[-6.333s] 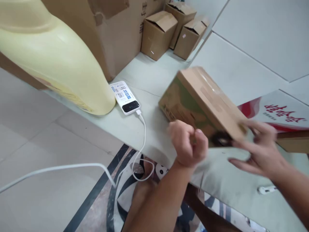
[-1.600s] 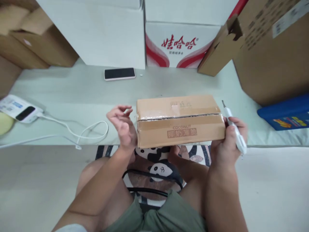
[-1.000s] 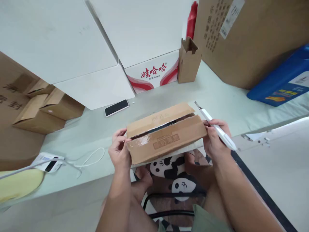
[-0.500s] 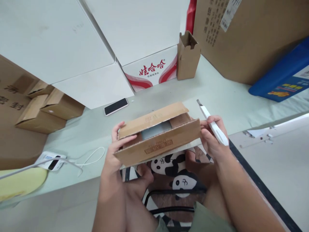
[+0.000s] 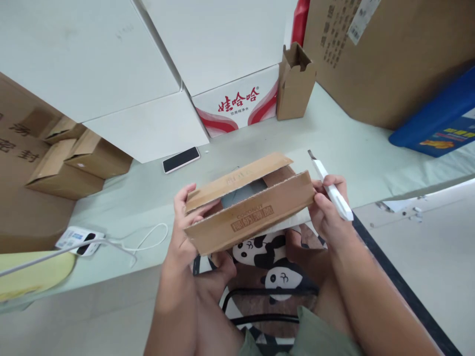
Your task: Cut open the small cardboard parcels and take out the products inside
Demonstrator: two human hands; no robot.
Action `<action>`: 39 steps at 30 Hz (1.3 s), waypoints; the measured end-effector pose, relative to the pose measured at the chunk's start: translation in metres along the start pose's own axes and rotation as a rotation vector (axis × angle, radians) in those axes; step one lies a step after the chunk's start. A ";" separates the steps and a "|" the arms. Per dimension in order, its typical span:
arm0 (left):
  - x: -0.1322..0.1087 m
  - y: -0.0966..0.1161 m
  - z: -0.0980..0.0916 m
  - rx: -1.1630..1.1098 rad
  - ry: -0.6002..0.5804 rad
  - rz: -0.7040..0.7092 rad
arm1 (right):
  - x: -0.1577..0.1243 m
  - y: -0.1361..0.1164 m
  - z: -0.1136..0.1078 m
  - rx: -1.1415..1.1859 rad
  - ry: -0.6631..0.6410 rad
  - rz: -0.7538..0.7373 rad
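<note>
A brown cardboard box is held up over the table's front edge, above my lap. Its two long top flaps stand partly apart, and a pale surface shows in the gap; the rest of its inside is hidden. My left hand grips the left end, with fingers reaching over the flap edge into the opening. In my right hand is a white utility knife, its short blade bare and pointing up and away. The fingertips of that same hand also pinch the box's right corner.
On the pale green table lie a phone and a white device with cables. White cartons, a small open-topped box and a large carton line the back. A blue container stands at right.
The box has tilted so that its printed front flap faces me more. My left fingers reach further into the gap. The view has shifted slightly; the knife stays in my right hand.
</note>
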State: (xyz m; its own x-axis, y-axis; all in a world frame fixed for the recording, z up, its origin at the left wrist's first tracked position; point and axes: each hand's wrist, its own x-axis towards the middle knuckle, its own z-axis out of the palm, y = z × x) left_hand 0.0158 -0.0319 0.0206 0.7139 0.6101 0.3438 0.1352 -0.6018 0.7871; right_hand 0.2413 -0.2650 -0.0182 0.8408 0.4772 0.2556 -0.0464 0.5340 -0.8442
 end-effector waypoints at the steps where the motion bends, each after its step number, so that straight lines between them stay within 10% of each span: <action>1: 0.002 0.001 0.001 -0.038 -0.003 -0.006 | 0.000 0.000 0.002 -0.002 -0.005 0.000; 9: 0.009 0.004 -0.002 -0.116 -0.022 0.064 | 0.011 0.001 -0.013 -0.571 0.283 0.123; 15: 0.004 0.018 -0.007 -0.094 -0.142 -0.007 | 0.020 0.027 -0.043 -1.156 -0.045 0.305; 27: 0.003 0.001 -0.005 -0.030 -0.198 0.036 | 0.025 -0.002 0.006 -0.391 0.037 -0.072; 39: -0.007 0.008 -0.001 0.097 -0.195 0.109 | 0.026 -0.024 -0.012 -0.727 -0.566 -0.210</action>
State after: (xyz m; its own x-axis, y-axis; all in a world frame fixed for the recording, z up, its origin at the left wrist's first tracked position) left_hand 0.0107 -0.0406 0.0249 0.8458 0.4330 0.3115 0.1084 -0.7113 0.6945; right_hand 0.2706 -0.2737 0.0027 0.3979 0.7905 0.4656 0.5849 0.1725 -0.7926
